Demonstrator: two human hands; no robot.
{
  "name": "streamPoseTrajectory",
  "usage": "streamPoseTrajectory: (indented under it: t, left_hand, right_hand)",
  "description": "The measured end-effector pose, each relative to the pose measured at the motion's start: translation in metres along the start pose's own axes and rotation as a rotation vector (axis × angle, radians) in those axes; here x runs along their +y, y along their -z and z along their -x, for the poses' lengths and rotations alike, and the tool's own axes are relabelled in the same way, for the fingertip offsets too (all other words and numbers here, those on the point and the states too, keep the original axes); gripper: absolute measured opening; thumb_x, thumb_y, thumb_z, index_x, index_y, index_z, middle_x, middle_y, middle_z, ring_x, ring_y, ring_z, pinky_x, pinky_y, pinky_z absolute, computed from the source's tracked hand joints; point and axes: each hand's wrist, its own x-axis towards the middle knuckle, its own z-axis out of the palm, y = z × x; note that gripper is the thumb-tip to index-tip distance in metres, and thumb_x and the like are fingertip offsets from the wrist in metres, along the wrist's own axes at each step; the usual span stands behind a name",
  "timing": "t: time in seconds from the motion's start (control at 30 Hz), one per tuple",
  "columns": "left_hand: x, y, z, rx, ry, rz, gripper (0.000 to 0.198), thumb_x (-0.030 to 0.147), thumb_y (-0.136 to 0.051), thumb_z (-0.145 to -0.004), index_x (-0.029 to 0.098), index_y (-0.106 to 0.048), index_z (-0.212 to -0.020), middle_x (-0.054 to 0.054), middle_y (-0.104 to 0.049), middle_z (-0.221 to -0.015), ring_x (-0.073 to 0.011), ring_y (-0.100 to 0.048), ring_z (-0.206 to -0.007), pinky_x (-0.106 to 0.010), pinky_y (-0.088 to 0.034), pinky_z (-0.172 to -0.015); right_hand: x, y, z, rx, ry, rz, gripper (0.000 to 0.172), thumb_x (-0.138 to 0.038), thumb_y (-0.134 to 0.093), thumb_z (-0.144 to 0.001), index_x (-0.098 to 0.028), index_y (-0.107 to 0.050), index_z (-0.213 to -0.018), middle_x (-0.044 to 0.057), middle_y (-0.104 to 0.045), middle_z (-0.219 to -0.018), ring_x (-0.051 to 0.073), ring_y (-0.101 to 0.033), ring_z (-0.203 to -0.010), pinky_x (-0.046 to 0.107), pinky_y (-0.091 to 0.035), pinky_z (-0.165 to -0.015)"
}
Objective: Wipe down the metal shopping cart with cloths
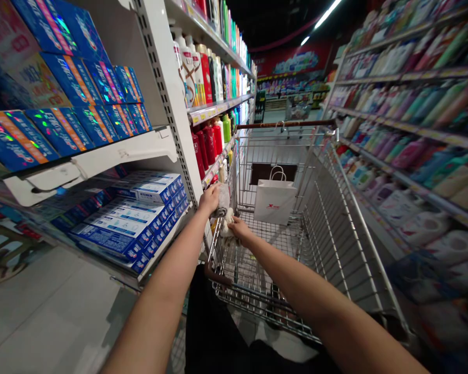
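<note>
My left hand (209, 198) is closed around a greyish cloth (223, 199) at the left side of the shopping cart (345, 195). Just to its right, my right hand (239, 230) grips a whitish, crumpled cloth (229, 221) against the cart's wire side. Whether the two cloths are one piece cannot be made out. A white paper bag (275, 201) with a red logo and two handles stands inside the cart, toward its far end.
Shelves of bottles (206, 72) rise along the left, next to stacked blue toothpaste boxes (117, 223). More bottle-filled shelves (413, 104) line the right. Farther down the aisle stands another cart (297, 106). The tiled floor (62, 306) shows at lower left.
</note>
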Motion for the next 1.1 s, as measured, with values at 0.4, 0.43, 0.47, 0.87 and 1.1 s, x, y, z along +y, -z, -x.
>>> streamPoseTrajectory:
  t: [0.4,0.43,0.47,0.87,1.1]
  left_hand:
    - [-0.034,-0.007,-0.005,-0.114,-0.003,0.125,0.05,0.016,-0.051,-0.1,0.02,-0.063,-0.149,-0.008,-0.058,-0.159,-0.0199,-0.053,-0.149,-0.036,-0.034,-0.128]
    - [-0.032,-0.005,-0.006,-0.128,-0.002,0.1,0.05,0.015,-0.052,-0.1,0.019,-0.064,-0.148,-0.009,-0.06,-0.158,-0.0207,-0.054,-0.148,-0.036,-0.035,-0.128]
    - [-0.029,-0.003,-0.007,-0.144,0.006,0.072,0.05,0.014,-0.053,-0.099,0.019,-0.065,-0.147,-0.009,-0.061,-0.156,-0.0211,-0.055,-0.146,-0.036,-0.036,-0.127]
    - [0.001,0.004,-0.005,-0.126,0.044,-0.29,0.039,0.017,-0.061,-0.094,0.022,-0.079,-0.129,-0.015,-0.073,-0.131,-0.0291,-0.069,-0.121,-0.041,-0.049,-0.112]
    - [0.005,-0.01,-0.007,-0.182,0.139,-0.208,0.041,0.039,-0.057,-0.099,0.012,-0.074,-0.125,-0.019,-0.074,-0.134,-0.033,-0.069,-0.126,-0.038,-0.05,-0.108]
  right_hand:
    - [-0.001,-0.004,0.0,0.042,-0.03,-0.01,0.041,-0.008,-0.058,-0.078,-0.015,-0.067,-0.117,0.003,-0.075,-0.087,0.012,-0.064,-0.061,0.019,-0.05,-0.057]
    - [-0.001,-0.005,0.0,0.046,-0.034,-0.014,0.04,-0.007,-0.056,-0.079,-0.015,-0.066,-0.116,0.003,-0.074,-0.086,0.012,-0.064,-0.061,0.019,-0.05,-0.057]
    - [-0.002,-0.005,0.0,0.052,-0.038,-0.021,0.04,-0.006,-0.055,-0.079,-0.015,-0.066,-0.116,0.003,-0.074,-0.085,0.012,-0.063,-0.06,0.019,-0.051,-0.057]
    - [-0.003,-0.005,0.0,0.075,-0.027,-0.063,0.046,-0.007,-0.058,-0.071,-0.015,-0.066,-0.116,0.003,-0.074,-0.083,0.013,-0.065,-0.063,0.022,-0.055,-0.061]
    - [-0.001,-0.003,-0.002,0.047,-0.009,-0.041,0.043,-0.009,-0.059,-0.073,-0.015,-0.066,-0.115,0.003,-0.074,-0.082,0.015,-0.067,-0.063,0.024,-0.058,-0.062]
